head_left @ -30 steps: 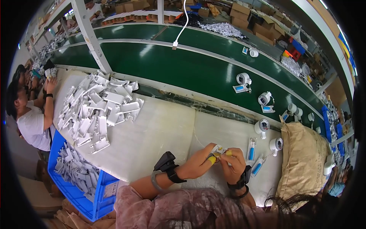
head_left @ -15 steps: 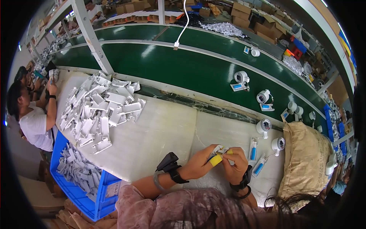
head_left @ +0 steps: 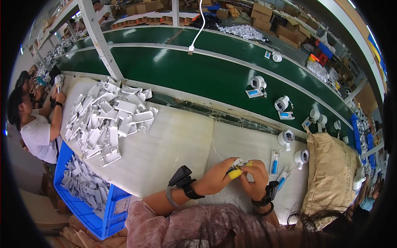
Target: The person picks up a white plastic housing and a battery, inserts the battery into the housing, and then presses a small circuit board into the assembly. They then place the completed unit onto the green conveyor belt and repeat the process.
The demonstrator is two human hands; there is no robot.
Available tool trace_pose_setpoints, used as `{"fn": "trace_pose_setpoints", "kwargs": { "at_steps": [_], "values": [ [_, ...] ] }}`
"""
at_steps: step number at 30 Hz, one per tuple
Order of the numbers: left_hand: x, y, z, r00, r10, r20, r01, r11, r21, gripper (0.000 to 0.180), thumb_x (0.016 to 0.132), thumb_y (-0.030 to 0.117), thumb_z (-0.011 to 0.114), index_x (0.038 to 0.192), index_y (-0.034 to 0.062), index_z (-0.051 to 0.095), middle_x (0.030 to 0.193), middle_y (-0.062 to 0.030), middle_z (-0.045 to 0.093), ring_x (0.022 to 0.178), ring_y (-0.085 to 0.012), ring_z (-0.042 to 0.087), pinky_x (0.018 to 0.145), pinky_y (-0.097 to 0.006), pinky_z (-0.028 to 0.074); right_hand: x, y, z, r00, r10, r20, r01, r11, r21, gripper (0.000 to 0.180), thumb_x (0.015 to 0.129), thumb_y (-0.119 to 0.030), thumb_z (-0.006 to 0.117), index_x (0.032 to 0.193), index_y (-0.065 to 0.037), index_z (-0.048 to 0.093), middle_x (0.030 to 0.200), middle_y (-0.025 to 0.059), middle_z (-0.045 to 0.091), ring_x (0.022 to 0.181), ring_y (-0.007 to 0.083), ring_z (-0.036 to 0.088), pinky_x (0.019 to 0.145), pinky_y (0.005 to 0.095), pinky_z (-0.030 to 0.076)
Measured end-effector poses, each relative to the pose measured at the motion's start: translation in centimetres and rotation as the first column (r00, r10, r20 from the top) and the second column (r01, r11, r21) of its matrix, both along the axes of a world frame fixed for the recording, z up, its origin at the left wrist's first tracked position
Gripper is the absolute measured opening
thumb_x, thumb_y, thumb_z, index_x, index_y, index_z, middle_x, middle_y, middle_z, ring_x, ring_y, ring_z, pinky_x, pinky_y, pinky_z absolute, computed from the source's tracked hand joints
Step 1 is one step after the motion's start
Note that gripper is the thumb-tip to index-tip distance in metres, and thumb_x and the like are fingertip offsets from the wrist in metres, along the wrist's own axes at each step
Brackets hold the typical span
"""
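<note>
In front of me, over the pale bench covering, both hands close on a small white plastic part (head_left: 237,162) with a dark area beneath it. My left hand (head_left: 217,177) grips it from the left; a yellow cover sits on the thumb. My right hand (head_left: 255,178) pinches at its right side, with yellow at a fingertip. Fingers hide most of the part. Right of my right hand lie two assemblies, each a round white head (head_left: 302,156) wired to a flat case with a blue cylinder (head_left: 274,166); my right wrist partly covers the nearer case.
A heap of white plastic housings (head_left: 111,118) covers the bench's left. Below it stands a blue crate (head_left: 84,217) of similar parts. A brown sack (head_left: 331,173) stands at the right. Beyond runs a green conveyor belt (head_left: 178,68) carrying several assemblies. A co-worker (head_left: 39,128) sits far left.
The assemblies on the green belt have shifted slightly left. My hands turn the white part a little, and my right wrist has moved slightly right. The co-worker's hands have risen a bit.
</note>
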State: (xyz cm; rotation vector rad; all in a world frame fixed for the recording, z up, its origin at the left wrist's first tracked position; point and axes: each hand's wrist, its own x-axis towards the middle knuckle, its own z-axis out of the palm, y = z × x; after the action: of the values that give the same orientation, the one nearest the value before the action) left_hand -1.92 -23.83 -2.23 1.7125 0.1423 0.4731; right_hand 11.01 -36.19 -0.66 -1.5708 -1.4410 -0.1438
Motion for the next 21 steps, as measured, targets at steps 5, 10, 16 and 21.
{"fn": "trace_pose_setpoints", "kwargs": {
  "at_steps": [5,10,16,21],
  "values": [
    [-0.1,-0.1,-0.4,1.000,0.002,-0.010,-0.001,0.998,0.069,0.040,0.097,0.021,0.051,0.130,-0.0025,0.045,0.113,-0.0199,0.059,0.102,-0.0321,0.058,0.090,-0.036,0.045,-0.1,0.0,0.5,0.997,-0.005,0.081,0.001,0.999,0.045,0.026,0.063,0.003,0.074,0.086,-0.005,0.068,0.080,0.0090,0.060,0.075,0.0296,0.058,0.068,0.0376,0.048],
    [-0.2,0.0,0.1,0.998,-0.059,-0.018,0.059,0.998,0.019,0.041,0.095,0.018,0.052,0.130,-0.0003,0.043,0.112,-0.0223,0.058,0.102,-0.0390,0.057,0.087,-0.040,0.045,0.6,-0.1,1.1,0.993,0.077,0.090,-0.079,0.997,0.019,0.026,0.063,0.006,0.074,0.087,-0.003,0.067,0.080,0.0106,0.059,0.074,0.0291,0.059,0.065,0.0360,0.048],
    [-0.1,0.0,0.1,0.998,-0.052,-0.034,0.051,0.998,-0.047,0.039,0.094,0.017,0.052,0.128,-0.0019,0.045,0.112,-0.0216,0.058,0.102,-0.0367,0.057,0.088,-0.038,0.045,0.1,-0.1,0.7,0.994,0.039,0.103,-0.043,0.998,0.043,0.026,0.064,0.006,0.073,0.087,-0.003,0.067,0.080,0.0105,0.059,0.073,0.0287,0.059,0.064,0.0359,0.047],
    [-0.1,-0.1,-0.1,0.999,-0.043,-0.006,0.042,0.995,-0.086,0.037,0.095,0.017,0.053,0.127,-0.0029,0.050,0.107,-0.0166,0.061,0.096,-0.0235,0.059,0.085,-0.033,0.046,-0.2,-0.1,0.8,0.991,0.010,0.130,-0.016,0.999,0.048,0.022,0.066,0.002,0.073,0.086,-0.005,0.067,0.079,0.0089,0.060,0.071,0.0282,0.058,0.063,0.0370,0.047]
  ]
}}
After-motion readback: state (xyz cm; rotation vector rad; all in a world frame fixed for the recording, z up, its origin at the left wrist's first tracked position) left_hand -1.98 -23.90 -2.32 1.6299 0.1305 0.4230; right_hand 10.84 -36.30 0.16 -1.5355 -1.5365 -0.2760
